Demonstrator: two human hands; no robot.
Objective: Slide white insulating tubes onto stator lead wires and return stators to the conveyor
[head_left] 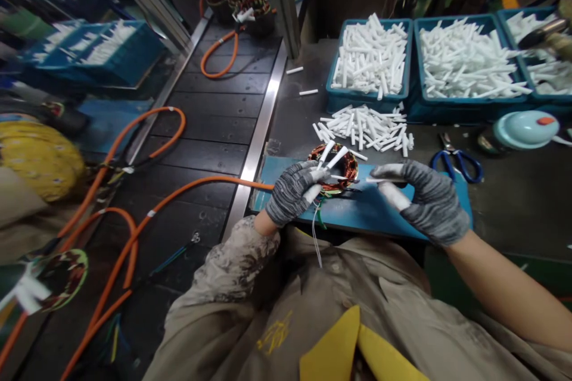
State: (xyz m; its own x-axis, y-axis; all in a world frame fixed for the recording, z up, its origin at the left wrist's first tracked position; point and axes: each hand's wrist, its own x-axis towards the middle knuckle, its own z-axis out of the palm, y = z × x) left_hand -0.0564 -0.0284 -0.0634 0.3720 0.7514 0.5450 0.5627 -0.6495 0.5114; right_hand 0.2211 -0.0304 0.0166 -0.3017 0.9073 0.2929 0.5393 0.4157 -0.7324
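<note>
A round stator with copper windings (346, 168) lies on a blue mat (357, 208) at the bench's front edge. White sleeves stick out of its top. My left hand (292, 190), in a grey knit glove, is closed on the stator's near side and its wires. My right hand (424, 196), also gloved, pinches a thin white sleeve (379, 180) that points toward the stator. A loose pile of white sleeves (366, 126) lies just behind the stator.
Three blue bins of white sleeves (370, 56) line the back of the bench. Blue-handled scissors (458, 161) and a pale teal lid (525, 129) lie at the right. A dark conveyor (214, 125) with orange cables (134, 232) and more stators (241, 9) runs on the left.
</note>
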